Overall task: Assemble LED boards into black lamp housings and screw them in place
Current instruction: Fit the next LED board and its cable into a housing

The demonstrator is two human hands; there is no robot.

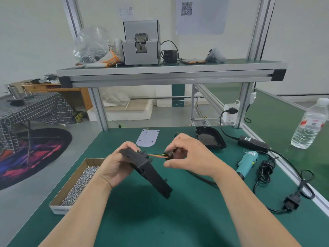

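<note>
- The desk (178, 220) carries the work. The step in hand is judged to be the readying of one housing, with no board yet seated or screwed.
- On the shelf (170, 73) above, a grey machine (141, 45) is set. A sheet (201, 15) with a QR code is fixed behind it, and no words on it can be read.
- The housing (149, 172) is held tilted above the desk, clear of it. Its upper end is gripped by the left hand (115, 164), with fingers curled round it.
- The right hand (188, 155) is pinched, thumb against fingertips, on the far end of the wires. A dark plug seems to be held there, though this cannot be told for certain.
- A box (59, 209) of screws is set at the left edge, near the left forearm.
- A bottle (310, 123) stands far right. Its label is red and white, with writing too small to be read.
- A second housing (210, 138) is laid hollow side up just beyond the right hand.
- A teal screwdriver (246, 163) is laid at the right, untouched. Its white label is blurred.
- The board (147, 138) is laid flat beyond the hands — not yet picked up.
- The wires (156, 155) — orange and yellow — are stretched from the housing's upper edge to the right hand.
- Next, it is judged, the wires must be led clear, the housing laid hollow side up and the board lined up over its screw holes. Care is called for so that no wire is trapped beneath.
</note>
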